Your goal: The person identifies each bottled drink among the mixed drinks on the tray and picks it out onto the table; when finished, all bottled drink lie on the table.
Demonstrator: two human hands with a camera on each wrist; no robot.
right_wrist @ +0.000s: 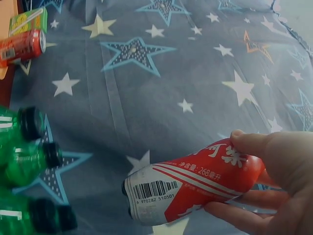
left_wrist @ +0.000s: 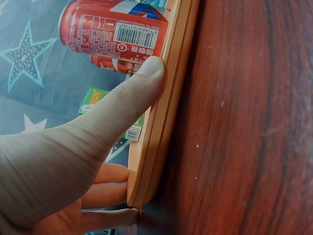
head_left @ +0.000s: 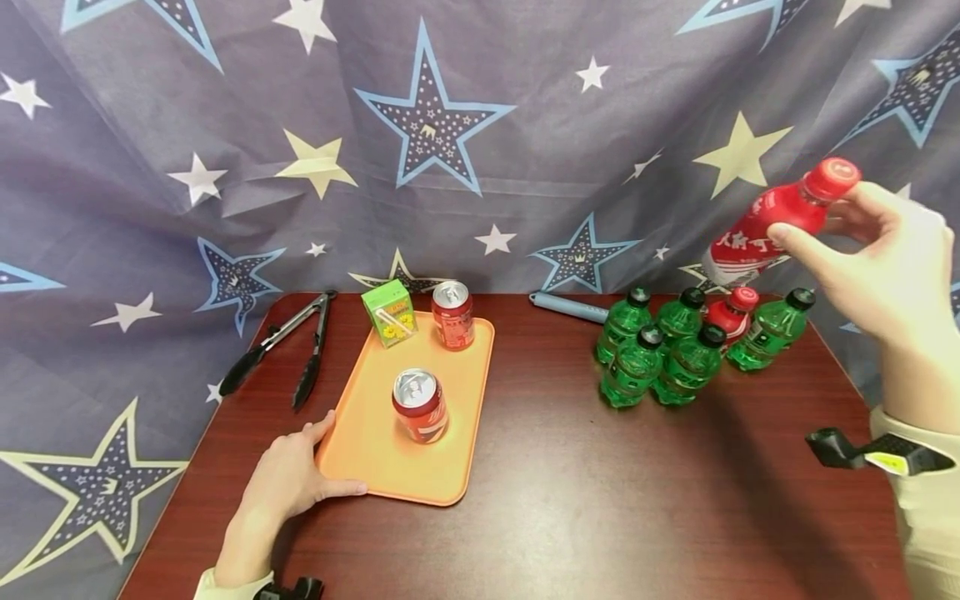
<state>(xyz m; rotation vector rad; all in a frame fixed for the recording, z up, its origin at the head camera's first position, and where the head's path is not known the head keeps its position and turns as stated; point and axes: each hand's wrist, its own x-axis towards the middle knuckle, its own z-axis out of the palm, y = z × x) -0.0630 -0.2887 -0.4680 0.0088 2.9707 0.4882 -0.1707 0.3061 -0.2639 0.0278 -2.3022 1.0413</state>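
My right hand [head_left: 888,250] holds a red soda bottle [head_left: 776,217] up in the air, tilted, its red cap toward the hand. In the right wrist view thumb and fingers close round the red label of the bottle [right_wrist: 195,181]. Below it stand several green bottles [head_left: 688,367] and one more red bottle [head_left: 731,312]. At the near left corner of an orange tray [head_left: 375,450], my left hand [head_left: 288,471] rests with thumb and fingers spread along the rim. On the tray are two red cola cans [head_left: 422,408] [head_left: 453,317] and a green drink carton [head_left: 390,312].
Black-tipped tongs [head_left: 318,350] lie left of the tray. A blue-grey stick-like thing [head_left: 568,307] lies along the table's back edge, partly behind the green bottles. A star-patterned cloth [head_left: 525,150] hangs behind the dark red wooden table [head_left: 570,492].
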